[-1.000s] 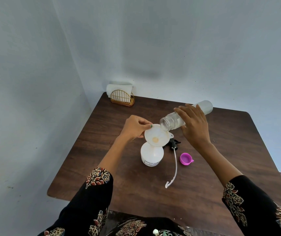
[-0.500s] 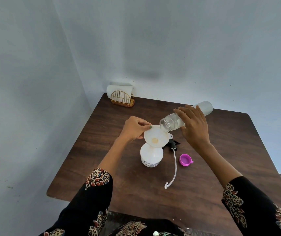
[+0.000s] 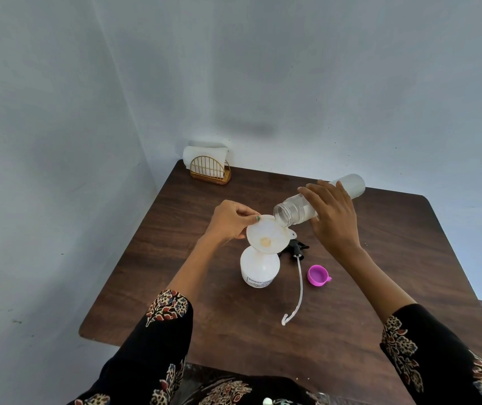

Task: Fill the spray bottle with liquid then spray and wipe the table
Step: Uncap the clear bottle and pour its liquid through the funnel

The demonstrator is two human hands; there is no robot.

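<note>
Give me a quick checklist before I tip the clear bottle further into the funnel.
1. Funnel seated in the spray bottle: ok.
2. Left hand pinches the funnel rim: ok.
3. Right hand grips the clear bottle, mouth over the funnel: ok.
4. Level in the spray bottle: cannot tell.
5. Spray head and pink cap lie apart from the pour: ok.

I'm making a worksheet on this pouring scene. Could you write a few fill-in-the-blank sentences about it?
1. The left hand steadies the white plastic ____ atop the white spray bottle.
2. The right hand tilts a clear ____ bottle.
3. The small round cap on the brown wooden table is ____.

Missing words: funnel; plastic; pink
</note>
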